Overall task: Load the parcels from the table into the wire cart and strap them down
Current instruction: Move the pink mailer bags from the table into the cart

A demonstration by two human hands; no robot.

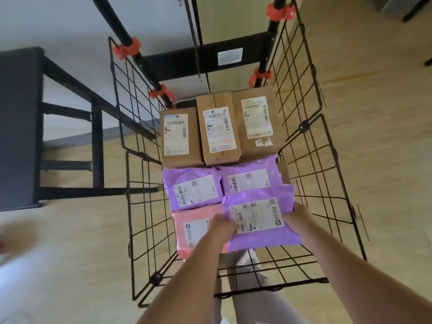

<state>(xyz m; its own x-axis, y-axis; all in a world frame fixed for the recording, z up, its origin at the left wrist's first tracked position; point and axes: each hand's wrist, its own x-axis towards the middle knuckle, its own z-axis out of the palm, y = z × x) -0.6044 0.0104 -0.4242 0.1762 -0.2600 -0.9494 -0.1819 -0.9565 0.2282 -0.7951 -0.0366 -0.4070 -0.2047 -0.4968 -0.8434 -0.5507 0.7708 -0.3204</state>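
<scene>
Room is light wood floor [374, 160] with a pale wall far left, and a dark bench [18, 113] standing off on the left, nothing showing on its top from here. Black wire cart [304, 126] sits mid-scene on the floor, sides clipped to black poles with red clips [126, 47]

Inside the cart, far row is three boxes, left box [180, 136], mid box [218, 129], right box [257, 118], all label up with long sides running near to far. In front of them are two purple bags, left bag [194, 190] and right bag [250, 178], then a pink bag [189, 230] near left

The held bag [259, 220] is purple too, at the near right of the cart, label up, long axis left to right with the right end tipped a bit farther away. It overlaps the pink bag's right edge. Can't tell if it's resting on the cart bottom or just above it

Both bare forearms come in over the near rim. Left grip [221, 226] is curled round the bag's left edge, right grip [300, 213] clamps the right edge, so both are holding that bag
</scene>
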